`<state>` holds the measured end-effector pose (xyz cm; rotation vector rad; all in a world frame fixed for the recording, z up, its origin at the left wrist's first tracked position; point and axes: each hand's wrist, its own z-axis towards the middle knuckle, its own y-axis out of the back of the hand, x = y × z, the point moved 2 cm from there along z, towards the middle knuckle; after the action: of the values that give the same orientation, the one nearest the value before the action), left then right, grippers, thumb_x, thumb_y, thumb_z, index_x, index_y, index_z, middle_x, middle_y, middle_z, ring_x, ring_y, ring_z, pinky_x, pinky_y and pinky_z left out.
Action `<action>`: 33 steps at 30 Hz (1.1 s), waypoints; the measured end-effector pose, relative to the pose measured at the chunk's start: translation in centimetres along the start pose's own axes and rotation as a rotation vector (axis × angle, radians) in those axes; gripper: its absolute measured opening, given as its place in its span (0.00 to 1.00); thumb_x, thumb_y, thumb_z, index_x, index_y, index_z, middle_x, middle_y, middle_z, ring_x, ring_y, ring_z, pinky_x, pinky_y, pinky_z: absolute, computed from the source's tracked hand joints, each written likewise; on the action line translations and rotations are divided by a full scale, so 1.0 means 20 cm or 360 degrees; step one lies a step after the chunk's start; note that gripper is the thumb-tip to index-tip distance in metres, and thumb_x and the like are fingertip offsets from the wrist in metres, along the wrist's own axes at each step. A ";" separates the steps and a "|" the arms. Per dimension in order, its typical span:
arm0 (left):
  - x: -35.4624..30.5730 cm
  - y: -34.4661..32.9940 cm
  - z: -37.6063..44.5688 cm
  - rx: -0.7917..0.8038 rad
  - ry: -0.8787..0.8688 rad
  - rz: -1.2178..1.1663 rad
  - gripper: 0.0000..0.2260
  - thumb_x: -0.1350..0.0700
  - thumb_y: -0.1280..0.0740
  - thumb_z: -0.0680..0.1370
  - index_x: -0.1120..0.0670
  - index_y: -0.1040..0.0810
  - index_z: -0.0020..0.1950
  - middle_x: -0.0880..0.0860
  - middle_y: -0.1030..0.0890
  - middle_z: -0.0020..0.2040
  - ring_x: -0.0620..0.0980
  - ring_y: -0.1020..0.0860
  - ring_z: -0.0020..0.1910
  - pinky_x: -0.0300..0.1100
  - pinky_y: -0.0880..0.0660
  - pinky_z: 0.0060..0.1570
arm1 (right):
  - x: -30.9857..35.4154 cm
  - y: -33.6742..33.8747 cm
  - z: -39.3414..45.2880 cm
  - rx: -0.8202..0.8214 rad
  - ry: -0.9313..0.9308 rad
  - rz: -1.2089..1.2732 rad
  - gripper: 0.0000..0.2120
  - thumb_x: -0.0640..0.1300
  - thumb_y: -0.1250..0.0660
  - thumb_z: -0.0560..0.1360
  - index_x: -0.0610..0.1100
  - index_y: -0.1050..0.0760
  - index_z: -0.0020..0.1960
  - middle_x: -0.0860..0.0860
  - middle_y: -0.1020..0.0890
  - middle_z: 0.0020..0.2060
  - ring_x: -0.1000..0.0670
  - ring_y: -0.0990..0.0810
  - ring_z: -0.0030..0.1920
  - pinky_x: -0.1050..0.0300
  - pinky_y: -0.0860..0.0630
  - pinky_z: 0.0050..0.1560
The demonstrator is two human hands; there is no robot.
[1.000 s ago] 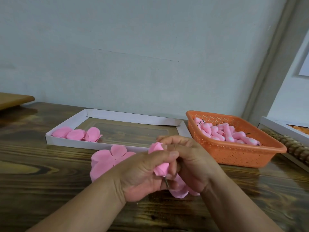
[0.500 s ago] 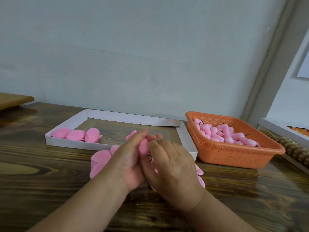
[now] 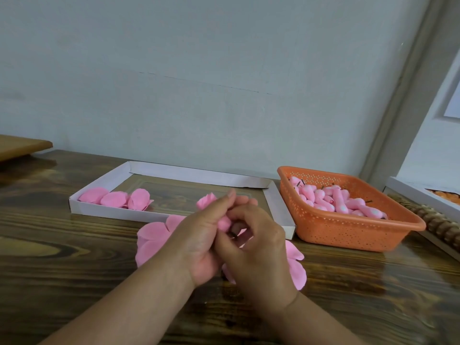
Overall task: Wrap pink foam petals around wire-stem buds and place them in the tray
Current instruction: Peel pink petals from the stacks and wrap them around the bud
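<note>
Bud [image 3: 222,221], wire-stemmed, soft light foam petal: pinched by left hand [image 3: 201,242] and right hand [image 3: 258,247]; hold low, gently.

The dark brown wooden worktop [image 3: 74,270] has a bold grain and a glossy varnish that mirrors the things on it. Towards its far edge lies a shallow white cardboard tray [image 3: 104,210], matt, with folded paper-like walls. At the far right corner stands an orange perforated plastic basket [image 3: 348,235], smooth with a slight sheen, holding pale pink foam buds [image 3: 333,197] with thin dark wire stems. The flat pink foam petals [image 3: 151,235] near the middle look soft and matt, as do the three rounded pink foam pieces [image 3: 114,199] in the tray.
</note>
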<state>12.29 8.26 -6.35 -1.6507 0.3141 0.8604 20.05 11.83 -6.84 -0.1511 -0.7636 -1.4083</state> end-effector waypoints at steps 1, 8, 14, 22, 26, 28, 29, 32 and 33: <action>0.00 0.00 0.00 0.0030 -0.0016 0.0023 0.08 0.52 0.31 0.66 0.56 0.16 0.32 0.56 0.15 0.46 0.48 0.16 0.37 0.42 0.19 0.37 | 0.00 0.00 0.00 0.0067 -0.0148 0.0138 0.04 0.37 0.28 0.66 0.42 0.21 0.41 0.53 0.22 0.33 0.56 0.24 0.33 0.67 0.28 0.34; -0.02 0.02 0.00 0.0227 -0.0116 0.0210 0.09 0.55 0.28 0.62 0.56 0.14 0.38 0.55 0.15 0.42 0.50 0.16 0.39 0.42 0.19 0.41 | -0.03 0.03 0.04 0.0420 -0.0682 0.1148 0.08 0.27 0.31 0.69 0.39 0.20 0.43 0.41 0.16 0.36 0.49 0.18 0.39 0.58 0.21 0.41; -0.02 0.02 0.01 0.0239 -0.0315 0.0604 0.10 0.49 0.29 0.62 0.53 0.14 0.36 0.53 0.15 0.44 0.48 0.17 0.42 0.44 0.22 0.45 | -0.04 0.04 0.05 0.0593 -0.0930 0.1597 0.04 0.29 0.31 0.66 0.35 0.21 0.39 0.46 0.19 0.30 0.53 0.21 0.31 0.62 0.24 0.35; -0.03 0.01 -0.01 -0.0191 -0.0684 0.1391 0.15 0.52 0.33 0.74 0.54 0.26 0.28 0.47 0.26 0.22 0.42 0.28 0.22 0.37 0.32 0.24 | 0.02 0.23 0.16 0.0501 -0.0296 0.0477 0.13 0.44 0.26 0.66 0.50 0.23 0.49 0.51 0.20 0.34 0.51 0.25 0.33 0.61 0.26 0.36; -0.03 0.01 0.00 -0.0187 -0.0832 0.1653 0.15 0.46 0.33 0.73 0.50 0.27 0.29 0.44 0.31 0.22 0.41 0.33 0.23 0.33 0.33 0.24 | 0.00 0.23 0.16 0.0617 0.0025 0.0030 0.19 0.53 0.26 0.63 0.55 0.25 0.52 0.55 0.24 0.41 0.56 0.28 0.39 0.67 0.31 0.39; -0.03 0.00 -0.02 -0.0077 -0.0911 0.1711 0.13 0.49 0.32 0.75 0.45 0.25 0.30 0.40 0.25 0.24 0.36 0.27 0.25 0.27 0.33 0.25 | -0.01 0.25 0.18 0.0703 0.0080 -0.0016 0.21 0.55 0.26 0.62 0.54 0.24 0.54 0.57 0.25 0.43 0.56 0.27 0.43 0.68 0.32 0.42; -0.03 -0.01 -0.03 -0.0018 -0.0951 0.1734 0.11 0.51 0.31 0.75 0.43 0.23 0.32 0.38 0.22 0.28 0.34 0.24 0.28 0.25 0.32 0.27 | -0.01 0.25 0.19 0.0750 0.0091 0.0009 0.21 0.55 0.26 0.62 0.54 0.23 0.53 0.58 0.25 0.43 0.56 0.26 0.43 0.68 0.32 0.42; -0.02 -0.01 -0.03 0.0045 -0.0967 0.1848 0.08 0.51 0.30 0.74 0.38 0.25 0.47 0.33 0.19 0.42 0.32 0.21 0.42 0.25 0.27 0.36 | 0.00 0.27 0.21 0.0790 0.0154 0.0086 0.18 0.53 0.25 0.62 0.57 0.23 0.51 0.55 0.25 0.38 0.55 0.27 0.38 0.64 0.30 0.37; -0.01 -0.01 -0.03 0.0055 -0.0963 0.1873 0.11 0.51 0.30 0.73 0.38 0.27 0.51 0.32 0.21 0.44 0.32 0.21 0.43 0.25 0.28 0.37 | 0.01 0.27 0.21 0.0801 0.0164 0.0082 0.18 0.52 0.25 0.62 0.60 0.24 0.51 0.52 0.25 0.37 0.52 0.28 0.36 0.59 0.29 0.36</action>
<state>12.47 7.73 -6.05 -0.9817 0.8830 2.1353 23.37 14.98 -1.75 0.2883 -0.9954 -1.1279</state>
